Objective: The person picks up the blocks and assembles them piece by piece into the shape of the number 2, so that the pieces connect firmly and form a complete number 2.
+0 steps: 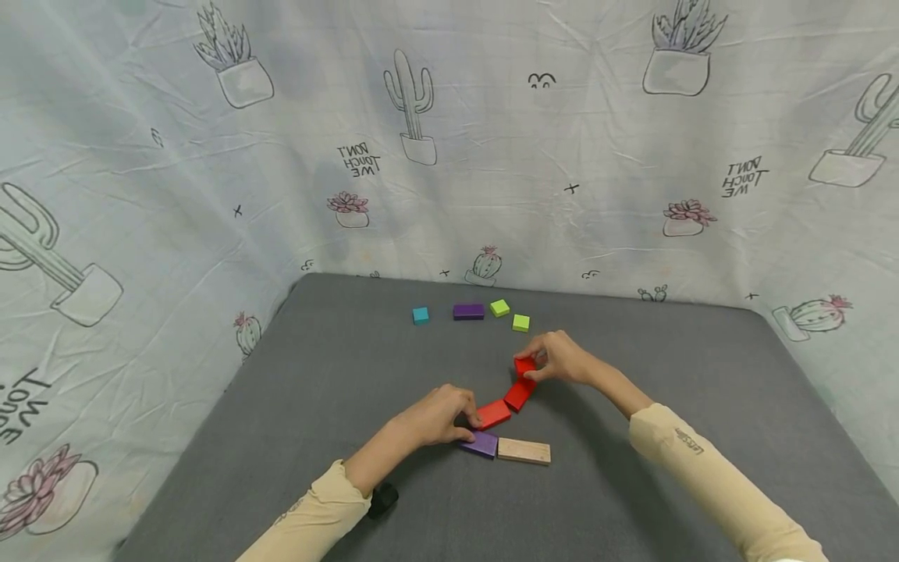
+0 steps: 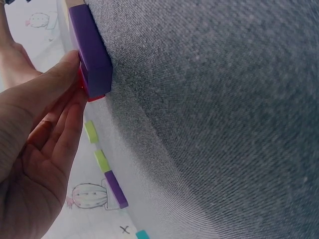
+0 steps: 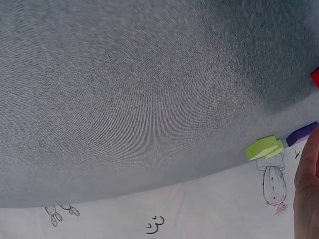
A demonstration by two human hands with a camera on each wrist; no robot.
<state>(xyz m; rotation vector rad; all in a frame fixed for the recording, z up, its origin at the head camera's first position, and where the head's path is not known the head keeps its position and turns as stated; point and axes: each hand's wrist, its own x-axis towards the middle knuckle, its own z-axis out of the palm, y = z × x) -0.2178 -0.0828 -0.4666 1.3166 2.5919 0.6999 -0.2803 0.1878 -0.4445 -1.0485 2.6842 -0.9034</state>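
Note:
My left hand [image 1: 438, 416] is at the left end of a purple block [image 1: 483, 445], its thumb [image 2: 70, 62] against the block and the other fingers bent down beside it, holding it. Those fingertips also reach the left end of a flat red block [image 1: 495, 414]. A plain wooden block [image 1: 524, 451] lies end to end with the purple one. Farther back, my right hand [image 1: 562, 359] pinches a red block [image 1: 524, 364] between thumb and fingers, at the far end of another red block [image 1: 518, 395]. Together these blocks form a bent row.
Toward the back of the grey table [image 1: 337, 351] lie a blue block [image 1: 421, 315], a second purple block [image 1: 468, 312] and two lime-green blocks, one [image 1: 499, 308] behind the other [image 1: 521, 322]. A patterned white cloth [image 1: 492, 156] hangs behind and at the sides.

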